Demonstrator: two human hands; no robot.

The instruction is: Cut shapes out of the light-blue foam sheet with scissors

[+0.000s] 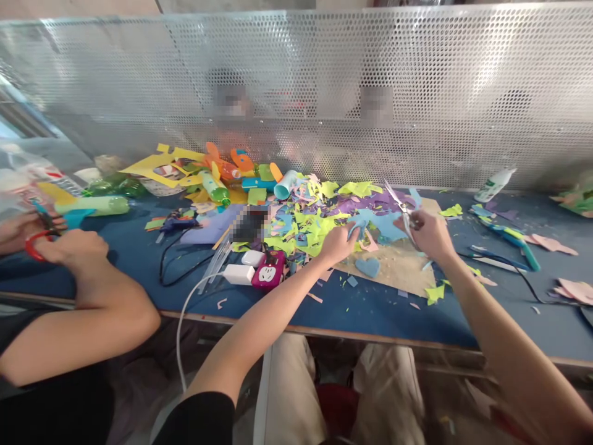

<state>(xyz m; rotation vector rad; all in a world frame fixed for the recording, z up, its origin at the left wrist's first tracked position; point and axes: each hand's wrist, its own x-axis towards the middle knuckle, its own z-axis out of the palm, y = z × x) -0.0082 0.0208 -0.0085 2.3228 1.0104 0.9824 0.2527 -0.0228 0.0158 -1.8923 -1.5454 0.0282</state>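
Note:
My right hand [430,233] is closed around the handles of a pair of scissors [396,196], its blades pointing up and away from me. Pinched in the fingers of my left hand [340,244] is a light blue paper piece [359,224]; its exact outline is blurred. More light blue paper [386,225] lies between my two hands. A blue heart shape [367,267] rests on a sheet of brown paper [412,275] just below them. Bright green paper scraps [306,225] are heaped left of my left hand.
A purple plug adapter [269,270] and a white charger [239,274] with a cable sit near the front edge. Orange, yellow and green bottle crafts [215,188] stand behind. A glue bottle [495,185] leans at right. At left, a co-worker's hand [69,247] holds red-handled scissors.

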